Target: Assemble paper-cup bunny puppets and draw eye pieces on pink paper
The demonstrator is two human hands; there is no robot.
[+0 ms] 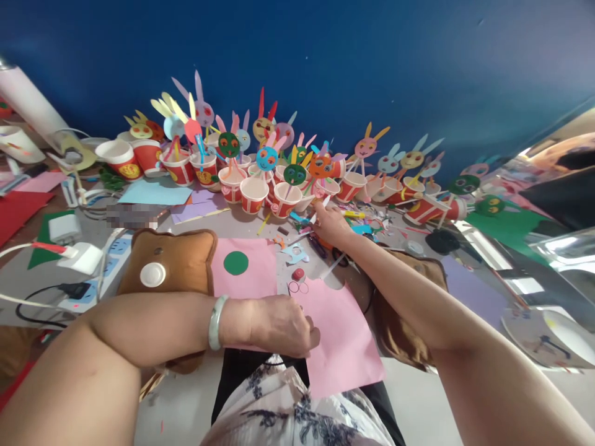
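My left hand (286, 325), with a pale bangle at the wrist, is closed on the left edge of a sheet of pink paper (341, 334). The sheet hangs over my lap, and a curved notch is cut in its top edge. My right hand (332, 224) reaches into the paper scraps at the foot of the cups. A narrow white piece (325, 201) shows by its fingers; whether they grip it is unclear. A green paper circle (236, 262) lies on another pink sheet (251, 285) to the left. Near the notch are a small red round object (298, 274) and two thin rings.
Several red-and-white paper cups (254, 195) with paper rabbit faces line the blue wall (297, 56). Brown cushions (171, 260) lie on both sides. At left are a power strip (109, 266) and cables. Blue paper (155, 191) and purple paper (471, 288) lie around.
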